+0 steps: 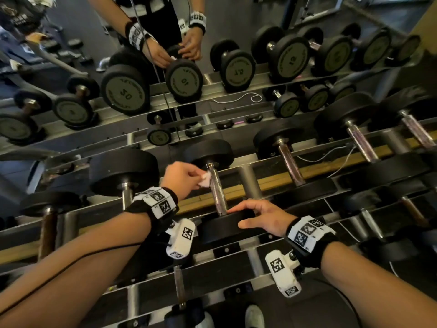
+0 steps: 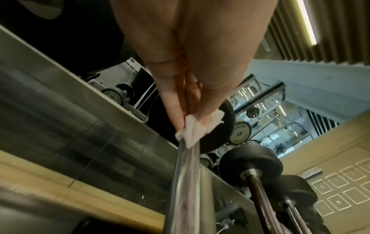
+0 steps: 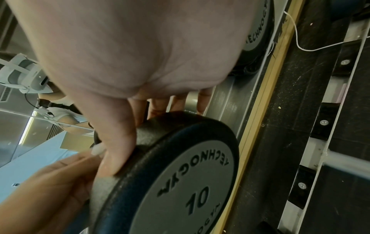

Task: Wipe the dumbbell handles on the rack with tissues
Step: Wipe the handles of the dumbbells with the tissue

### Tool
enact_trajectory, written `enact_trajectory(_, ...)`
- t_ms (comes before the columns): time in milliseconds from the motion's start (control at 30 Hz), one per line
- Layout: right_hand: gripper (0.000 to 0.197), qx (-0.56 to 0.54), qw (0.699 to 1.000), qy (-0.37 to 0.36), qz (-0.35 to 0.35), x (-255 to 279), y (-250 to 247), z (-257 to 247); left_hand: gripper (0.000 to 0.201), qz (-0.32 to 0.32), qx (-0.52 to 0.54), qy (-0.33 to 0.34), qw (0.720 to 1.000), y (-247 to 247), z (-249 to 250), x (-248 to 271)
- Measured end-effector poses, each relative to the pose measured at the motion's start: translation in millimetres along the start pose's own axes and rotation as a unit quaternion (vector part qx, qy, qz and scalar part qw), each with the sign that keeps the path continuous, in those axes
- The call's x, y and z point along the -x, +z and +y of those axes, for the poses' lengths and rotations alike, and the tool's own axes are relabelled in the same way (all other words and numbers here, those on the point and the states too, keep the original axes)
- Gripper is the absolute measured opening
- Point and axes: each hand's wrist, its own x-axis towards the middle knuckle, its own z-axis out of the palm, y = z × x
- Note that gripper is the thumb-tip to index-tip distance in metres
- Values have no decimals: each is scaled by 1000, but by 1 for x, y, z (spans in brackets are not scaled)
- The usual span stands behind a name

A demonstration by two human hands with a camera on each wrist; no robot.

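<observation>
Pinching a tissue [image 1: 205,179] vs the handle [image 1: 218,190], left hand [image 1: 181,177] risked tearing it on knurling; right hand [image 1: 262,216] lay splayed on the near weight head [image 1: 227,227].

Mirror [image 1: 71,24] behind the rack, far side; white cable [image 1: 238,98] looped on its reflected shelf (another at right); wooden strip [image 1: 314,164].

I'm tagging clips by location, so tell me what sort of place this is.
Most likely a gym's free-weights area. A tiered metal rack holds rows of black dumbbells, one marked 10; a mirror behind reflects them, and the left wrist view shows more weight machines beyond.
</observation>
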Motion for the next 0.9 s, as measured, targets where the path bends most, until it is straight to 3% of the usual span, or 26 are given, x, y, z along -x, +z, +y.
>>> enact_trajectory(67,39,5,1000,0,4,1,1,0,19,37,-40,33,998,-1,7,-8)
enact_trajectory(167,40,-10,1000,1,11,2,2,0,16,24,-126,73,989,15,11,-9)
enact_trajectory(333,42,-20,1000,5,7,3,4,-4,21,4,-108,45,993,24,6,-9)
enact_trajectory(500,42,-17,1000,13,1,5,3,-8,19,-66,-113,40,991,20,-3,5)
enact_trajectory(633,42,-19,1000,15,-2,5,2,-8,10,-223,-149,43,962,16,-10,24)
enact_trajectory(700,42,-14,1000,12,-4,4,3,-8,12,-253,-165,53,952,15,-7,26)
enact_trajectory(733,42,-15,1000,12,-5,5,3,-8,15,-224,-156,57,960,13,-5,22)
enact_trajectory(800,42,-24,1000,11,-5,5,2,-7,21,-91,-87,49,991,7,1,11)
enact_trajectory(867,42,-25,1000,15,-9,4,2,-7,21,30,-32,46,998,0,5,-2)
enact_trajectory(900,42,-24,999,17,-11,5,2,-7,20,52,-40,51,997,0,8,-7)
